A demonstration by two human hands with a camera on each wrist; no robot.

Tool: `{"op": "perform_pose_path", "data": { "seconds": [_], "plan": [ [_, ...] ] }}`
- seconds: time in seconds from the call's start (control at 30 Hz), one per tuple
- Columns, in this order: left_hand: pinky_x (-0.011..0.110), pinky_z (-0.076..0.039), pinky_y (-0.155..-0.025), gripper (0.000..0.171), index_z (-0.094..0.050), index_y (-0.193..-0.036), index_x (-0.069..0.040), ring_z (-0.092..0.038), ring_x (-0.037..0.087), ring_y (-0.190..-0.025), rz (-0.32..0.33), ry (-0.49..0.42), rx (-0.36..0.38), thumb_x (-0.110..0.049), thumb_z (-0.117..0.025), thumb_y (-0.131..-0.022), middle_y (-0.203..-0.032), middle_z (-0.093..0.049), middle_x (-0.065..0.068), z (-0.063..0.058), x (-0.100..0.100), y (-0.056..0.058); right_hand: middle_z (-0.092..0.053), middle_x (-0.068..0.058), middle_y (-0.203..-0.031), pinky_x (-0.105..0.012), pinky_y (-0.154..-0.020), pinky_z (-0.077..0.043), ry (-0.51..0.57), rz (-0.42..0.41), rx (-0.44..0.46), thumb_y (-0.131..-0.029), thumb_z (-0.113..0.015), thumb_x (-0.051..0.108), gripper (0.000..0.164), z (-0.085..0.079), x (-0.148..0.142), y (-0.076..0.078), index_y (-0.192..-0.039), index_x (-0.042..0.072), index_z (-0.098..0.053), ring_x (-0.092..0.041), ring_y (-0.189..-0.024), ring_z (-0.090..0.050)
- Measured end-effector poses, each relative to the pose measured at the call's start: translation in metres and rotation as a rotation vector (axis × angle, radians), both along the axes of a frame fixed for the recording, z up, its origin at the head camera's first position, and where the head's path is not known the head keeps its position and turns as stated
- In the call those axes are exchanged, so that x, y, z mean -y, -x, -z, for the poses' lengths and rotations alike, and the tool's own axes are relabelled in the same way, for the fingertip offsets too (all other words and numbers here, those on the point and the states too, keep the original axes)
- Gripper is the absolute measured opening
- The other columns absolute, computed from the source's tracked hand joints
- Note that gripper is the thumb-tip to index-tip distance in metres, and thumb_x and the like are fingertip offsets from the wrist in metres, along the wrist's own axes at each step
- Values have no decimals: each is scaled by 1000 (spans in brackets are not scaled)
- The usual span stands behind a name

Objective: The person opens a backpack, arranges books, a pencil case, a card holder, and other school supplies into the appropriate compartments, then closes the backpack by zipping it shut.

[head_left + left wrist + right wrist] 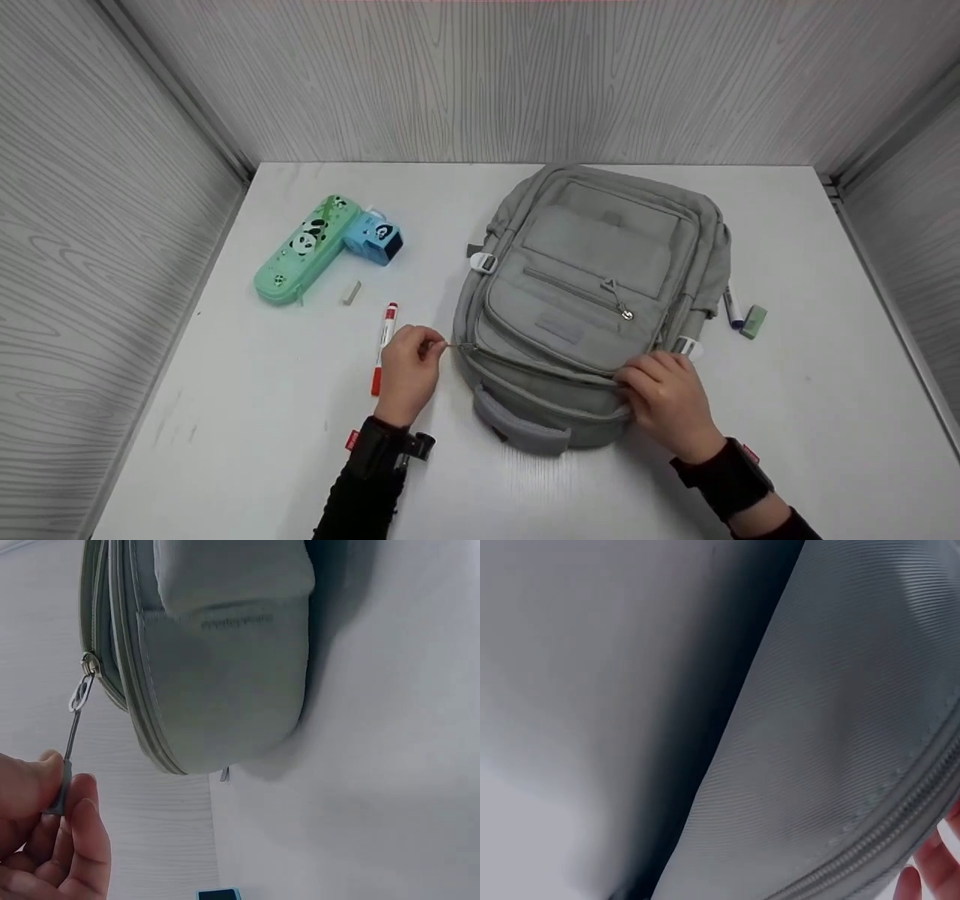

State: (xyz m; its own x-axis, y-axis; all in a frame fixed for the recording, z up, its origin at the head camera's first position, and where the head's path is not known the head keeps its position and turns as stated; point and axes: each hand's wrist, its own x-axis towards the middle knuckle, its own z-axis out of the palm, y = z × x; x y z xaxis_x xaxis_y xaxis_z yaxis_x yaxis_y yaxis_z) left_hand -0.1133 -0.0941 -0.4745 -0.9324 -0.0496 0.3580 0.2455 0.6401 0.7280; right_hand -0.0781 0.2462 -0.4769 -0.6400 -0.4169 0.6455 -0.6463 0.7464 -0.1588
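Observation:
A grey backpack (592, 247) lies front up on the white table, its carry handle (517, 424) towards me. My left hand (409, 371) pinches the cord pull (73, 736) of a zipper at the bag's left side. The cord runs taut to the metal slider (90, 664). On the other side, my right hand (667, 401) grips the bag's fabric near the zipper's right part. In the right wrist view only some fingertips (936, 859) show beside a zipper (885, 832); what lies between them is partly hidden.
Left of the bag lie a green panda pencil case (307, 247), a blue box-shaped item (375, 236), a small whitish eraser (351, 292) and a red-capped marker (387, 330). A blue-ended marker (733, 307) and a green eraser (753, 322) lie to its right. Wood-grain panels (480, 82) enclose the table.

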Motion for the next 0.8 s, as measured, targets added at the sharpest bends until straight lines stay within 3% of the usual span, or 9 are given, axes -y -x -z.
{"op": "perform_pose_path", "data": {
  "seconds": [0.3, 0.43, 0.67, 0.8],
  "plan": [
    [28, -45, -64, 7, -68, -81, -2, -55, 18, -70, -12, 7, 12, 0, -72, -85, -76, -62, 9, 4, -2, 4, -69, -4, -86, -42, -81, -37, 36, 32, 52, -75, -74, 3, 12, -1, -22, 3, -84, 10, -70, -26, -86, -58],
    [27, -45, -63, 8, -67, -81, -2, -54, 16, -70, 7, 2, 11, 1, -73, -85, -76, -61, 8, 5, -8, 1, -69, -5, -87, -43, -80, -36, 61, 45, 69, -74, -74, 0, 15, 2, -33, 7, -83, 9, -69, -26, -88, -58],
    [25, -46, -64, 9, -66, -81, -4, -54, 14, -70, 123, -11, 49, 0, -73, -85, -77, -60, 7, 6, -33, -18, -66, -11, -93, -50, -82, -37, 50, 149, 125, -75, -77, -1, 17, 2, -61, 16, -87, 8, -71, -34, -97, -56],
    [22, -45, -64, 7, -66, -82, -4, -55, 12, -70, 207, -73, 124, -2, -72, -87, -77, -61, 7, 6, -50, -30, -65, -16, -100, -60, -87, -35, 41, 207, 144, -73, -80, -4, 21, -2, -72, 24, -87, 9, -72, -42, -104, -54]
  ]
}}
